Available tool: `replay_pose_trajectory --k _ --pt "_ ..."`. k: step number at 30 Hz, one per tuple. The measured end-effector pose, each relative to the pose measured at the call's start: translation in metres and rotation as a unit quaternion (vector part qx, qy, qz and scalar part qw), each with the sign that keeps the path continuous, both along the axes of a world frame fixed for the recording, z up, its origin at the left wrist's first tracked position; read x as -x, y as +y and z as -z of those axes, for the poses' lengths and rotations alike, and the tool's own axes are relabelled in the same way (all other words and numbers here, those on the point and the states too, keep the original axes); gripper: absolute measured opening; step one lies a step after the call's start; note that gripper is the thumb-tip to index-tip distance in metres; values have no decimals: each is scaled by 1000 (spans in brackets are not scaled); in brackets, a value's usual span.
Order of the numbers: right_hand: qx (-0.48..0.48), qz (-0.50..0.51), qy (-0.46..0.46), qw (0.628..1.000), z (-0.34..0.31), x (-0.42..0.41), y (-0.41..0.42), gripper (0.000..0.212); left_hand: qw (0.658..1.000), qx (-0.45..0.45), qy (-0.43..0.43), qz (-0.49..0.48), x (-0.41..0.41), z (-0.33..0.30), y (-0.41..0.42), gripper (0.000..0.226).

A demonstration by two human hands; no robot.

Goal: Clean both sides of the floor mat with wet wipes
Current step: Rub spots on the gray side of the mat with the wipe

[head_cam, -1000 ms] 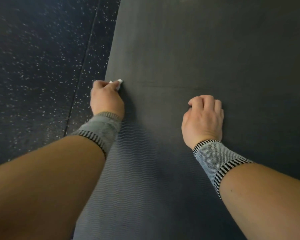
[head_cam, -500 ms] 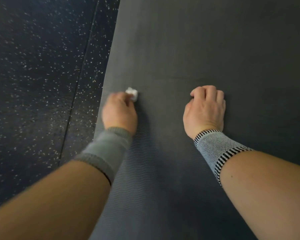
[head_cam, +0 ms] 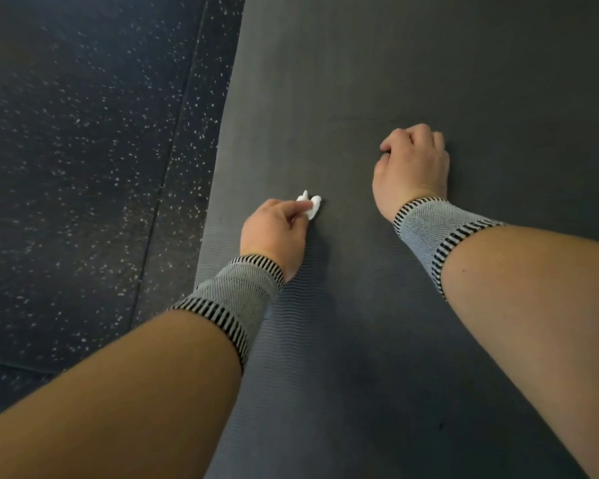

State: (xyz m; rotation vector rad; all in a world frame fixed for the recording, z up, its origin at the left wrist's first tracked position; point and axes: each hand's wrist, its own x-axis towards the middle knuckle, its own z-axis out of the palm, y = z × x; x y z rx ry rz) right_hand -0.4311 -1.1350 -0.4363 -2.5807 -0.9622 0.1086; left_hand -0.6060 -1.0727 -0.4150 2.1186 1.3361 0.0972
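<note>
The floor mat [head_cam: 377, 81] lies flat on a dark speckled floor [head_cam: 83, 133], its long axis running away from the person, slightly tilted so the far end leans right. Its left edge runs just left of the pinched wipe, and beyond that edge there is open floor with a seam line in it. Ahead of the wipe and to its right, plain mat surface stretches on with nothing lying on it; the mat's right edge is out of view.

The left hand [head_cam: 274, 229] pinches a small bunched white wet wipe [head_cam: 310, 205] between thumb and fingertips, the wipe pressed onto the mat. The wrist is bent down, the forearm coming in from the lower left, with a striped grey wristband [head_cam: 232, 299] on it.

The right hand [head_cam: 412, 167] sits further up the mat, to the right of the wipe and apart from it, fingers curled under, knuckles up, resting on the mat. I can't see anything in it. It wears a matching band [head_cam: 433, 226].
</note>
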Motion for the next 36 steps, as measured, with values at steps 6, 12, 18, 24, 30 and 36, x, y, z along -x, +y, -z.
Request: replay_pose_trajectory --k 6,12,18,24,30,36 --pt "-49 -78 130 987 -21 94 -1 27 995 75 41 55 14 -23 12 43" --pt "19 -84 133 987 -28 126 25 24 955 -8 277 108 109 -29 14 64" --pt "-19 -146 146 978 -20 179 71 23 938 -49 318 125 113 -14 13 80" --pt "7 -72 116 991 -23 181 81 21 940 -40 321 107 112 -12 10 81" --pt "42 -140 95 985 -27 177 63 22 934 -22 338 118 116 -13 16 79" --pt "123 -50 -17 991 -17 86 -74 18 933 -82 325 131 101 -19 -2 74"
